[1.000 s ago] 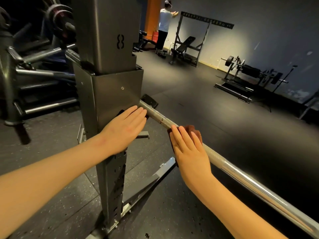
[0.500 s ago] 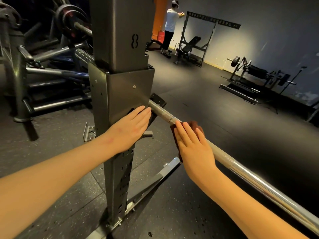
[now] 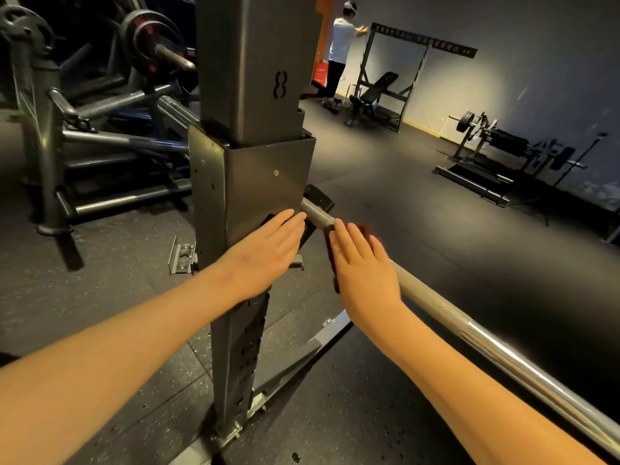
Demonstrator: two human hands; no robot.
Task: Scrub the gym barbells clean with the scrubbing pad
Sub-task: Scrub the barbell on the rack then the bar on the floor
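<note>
My right hand [image 3: 364, 266], fingers straight and together, presses the scrubbing pad [image 3: 368, 229] onto the barbell [image 3: 469, 325] just beside the rack post [image 3: 265, 176]. My left hand [image 3: 268, 250] lies flat on the post. Judgement: I am scrubbing the rack end, and the long shaft is probably not yet done.

Bar [image 3: 469, 325]: silver chrome. Cross-hatch knurl on the stretch by the pad, mirror-smooth further down.
Pad [image 3: 365, 229]: dark red-brown (blurred, no texture readable).
Post [image 3: 255, 182]: dark grey steel, with a black figure-8 cutout [image 3: 280, 84] and a column of black holes [image 3: 250, 347] lower down.
Floor [image 3: 127, 297]: black rubber, fine pale speckle up close.
Wall [image 3: 523, 38]: blue-grey, with one pale lit patch.
Strip [image 3: 322, 15] behind post: orange.
Skirting [image 3: 419, 125]: yellow.
Plates [image 3: 147, 38]: black with red marks.
Person [image 3: 340, 41]: white top, black trousers.
Bag [image 3: 320, 72]: red.
</note>
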